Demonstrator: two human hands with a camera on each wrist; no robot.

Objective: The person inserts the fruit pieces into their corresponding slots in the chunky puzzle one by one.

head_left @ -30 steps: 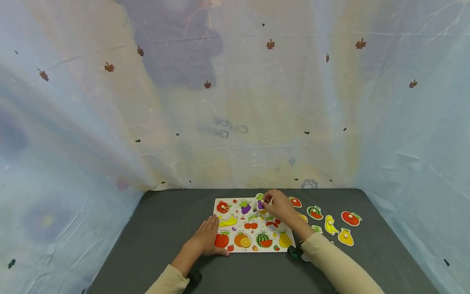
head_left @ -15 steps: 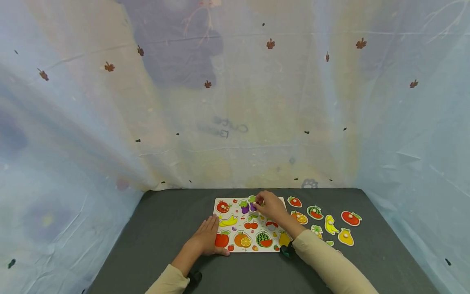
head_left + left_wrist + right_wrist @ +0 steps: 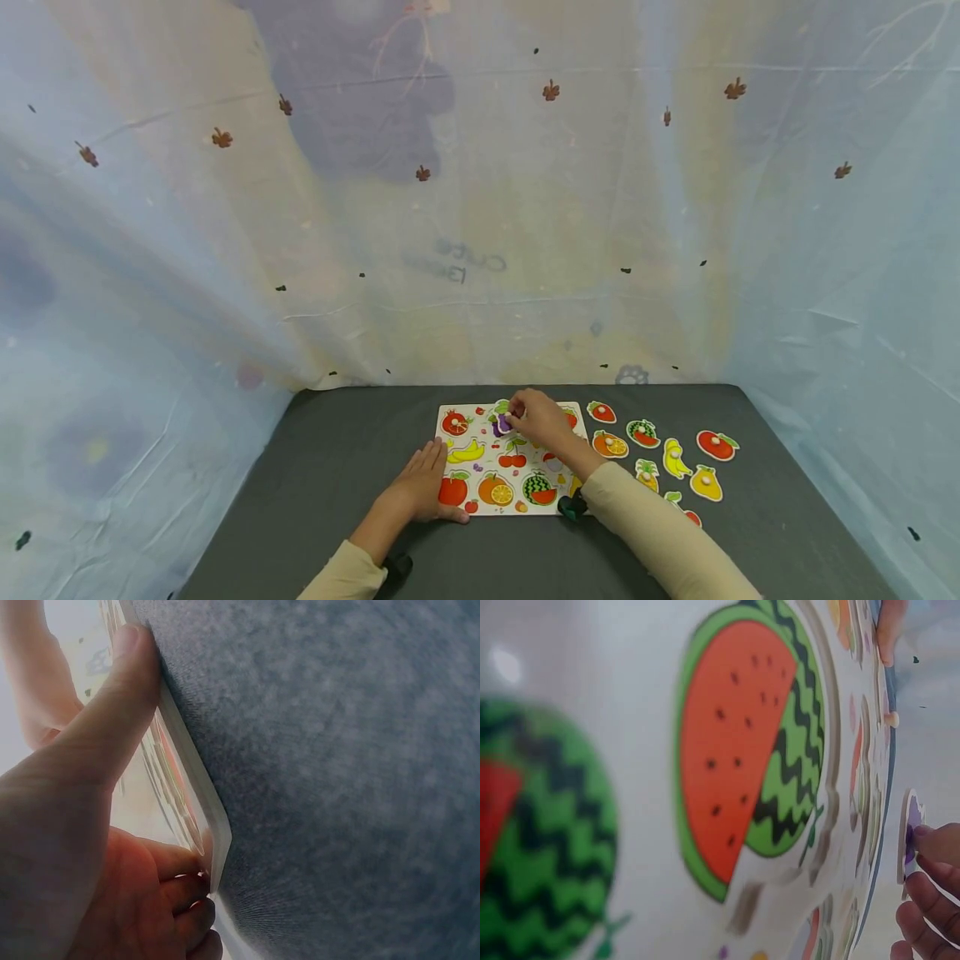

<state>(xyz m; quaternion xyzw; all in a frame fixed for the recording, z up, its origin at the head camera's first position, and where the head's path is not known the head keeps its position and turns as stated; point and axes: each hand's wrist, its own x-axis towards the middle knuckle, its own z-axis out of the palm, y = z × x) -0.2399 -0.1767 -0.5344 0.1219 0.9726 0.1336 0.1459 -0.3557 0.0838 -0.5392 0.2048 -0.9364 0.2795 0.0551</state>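
Observation:
A white fruit puzzle board [image 3: 495, 514] with printed fruit recesses lies on the dark table. My left hand [image 3: 420, 486] rests at its near left corner, fingers straight along the left side; the left wrist view shows the thumb [image 3: 120, 705] on the front edge. Over the board's back row, my right hand [image 3: 542, 419] pinches the grape puzzle piece [image 3: 912, 825] by its middle. That piece [image 3: 501, 407] stands tilted over the printed purple grapes, mostly covering them. A pomegranate piece [image 3: 454, 422] sits at the back left of the board, and a peg [image 3: 891, 718] sticks up in the right wrist view.
Right of the board lie several loose knobbed pieces: strawberry [image 3: 602, 412], orange [image 3: 611, 444], watermelon [image 3: 643, 434], bananas [image 3: 676, 459], pear [image 3: 706, 483], pineapple [image 3: 647, 475] and a red fruit [image 3: 717, 446]. A patterned curtain [image 3: 480, 333] hangs behind the table [image 3: 360, 450].
My right hand has moved left along the back row with the grape piece, from right of the printed grapes to over them. The left hand has stayed put.

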